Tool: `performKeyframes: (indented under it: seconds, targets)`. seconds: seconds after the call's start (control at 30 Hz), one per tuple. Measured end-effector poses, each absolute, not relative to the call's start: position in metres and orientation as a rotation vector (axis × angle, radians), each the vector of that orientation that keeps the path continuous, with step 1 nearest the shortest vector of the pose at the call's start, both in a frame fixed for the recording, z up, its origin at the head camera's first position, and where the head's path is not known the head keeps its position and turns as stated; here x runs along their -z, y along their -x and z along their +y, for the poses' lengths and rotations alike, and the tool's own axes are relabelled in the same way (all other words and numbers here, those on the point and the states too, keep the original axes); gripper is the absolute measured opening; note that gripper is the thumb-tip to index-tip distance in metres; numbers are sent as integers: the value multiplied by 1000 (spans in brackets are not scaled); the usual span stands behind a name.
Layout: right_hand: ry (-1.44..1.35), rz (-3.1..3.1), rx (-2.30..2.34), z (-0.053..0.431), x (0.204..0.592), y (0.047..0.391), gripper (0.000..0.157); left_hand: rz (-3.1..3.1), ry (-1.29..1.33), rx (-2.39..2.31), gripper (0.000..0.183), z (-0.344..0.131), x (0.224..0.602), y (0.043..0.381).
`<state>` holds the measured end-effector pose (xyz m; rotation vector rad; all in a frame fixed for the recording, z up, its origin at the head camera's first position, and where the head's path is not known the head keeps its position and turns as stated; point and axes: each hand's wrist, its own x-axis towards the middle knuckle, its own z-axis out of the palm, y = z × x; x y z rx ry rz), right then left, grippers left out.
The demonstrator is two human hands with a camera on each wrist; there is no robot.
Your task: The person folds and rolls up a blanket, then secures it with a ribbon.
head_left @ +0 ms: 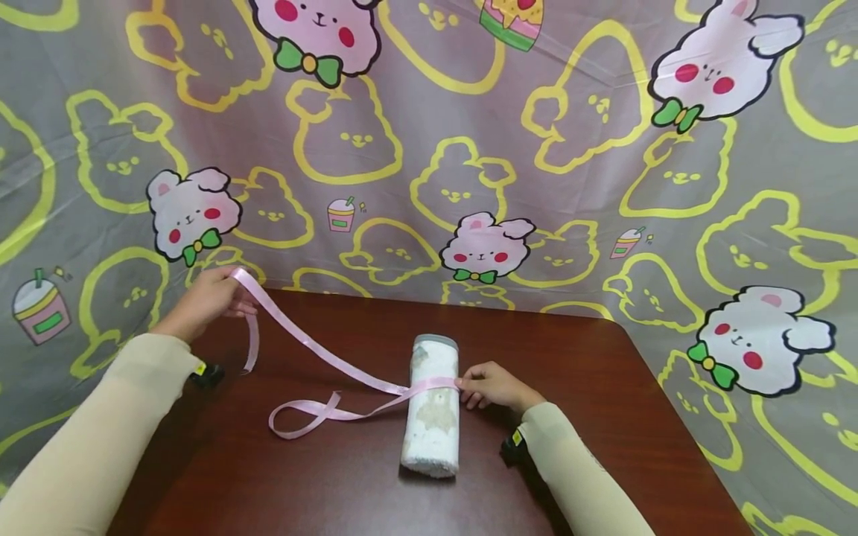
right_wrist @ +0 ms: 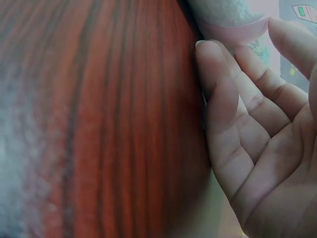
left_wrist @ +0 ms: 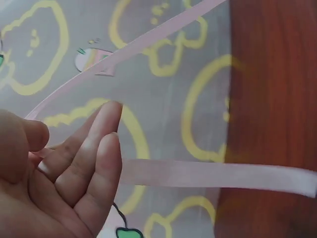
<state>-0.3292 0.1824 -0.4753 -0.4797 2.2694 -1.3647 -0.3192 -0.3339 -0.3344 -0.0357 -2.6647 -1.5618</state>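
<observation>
A white rolled towel (head_left: 434,432) with beige patches and a grey edge lies lengthwise on the table. A pink satin ribbon (head_left: 432,384) crosses over its middle. At the far left, my left hand (head_left: 217,294) is raised and pinches the ribbon between thumb and forefinger, a short tail hanging below. In the left wrist view the ribbon (left_wrist: 168,173) runs out behind the other, loosely bent fingers. My right hand (head_left: 492,385) rests at the roll's right side, its fingertips right at the ribbon. The right wrist view shows the thumb tip against the ribbon (right_wrist: 240,33), the other fingers loosely bent.
The ribbon's other end (head_left: 302,420) lies in a loop on the table left of the roll. The dark brown wooden table (head_left: 570,357) meets a patterned cloth backdrop (head_left: 576,186) behind and at both sides. Small black devices (head_left: 515,447) sit at the wrists.
</observation>
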Motion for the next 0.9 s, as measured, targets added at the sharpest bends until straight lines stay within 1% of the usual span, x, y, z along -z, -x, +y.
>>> performKeyframes:
  seconds: [0.17, 0.3, 0.47, 0.73, 0.9]
  targets:
    - [484, 2247, 1395, 183, 476, 330, 33, -2620, 27, 1560, 56, -320, 311, 317]
    - [487, 2251, 1397, 183, 477, 330, 32, -2622, 56, 1561, 56, -307, 294, 315]
    - [492, 2262, 1380, 181, 478, 329, 31, -2604, 103, 1579, 52, -290, 276, 315]
    - [496, 2280, 1380, 181, 476, 328, 30, -2495, 226, 1625, 40, -258, 249, 322]
    - [490, 2291, 1374, 180, 477, 328, 29, -2444, 304, 1619, 39, -235, 226, 324]
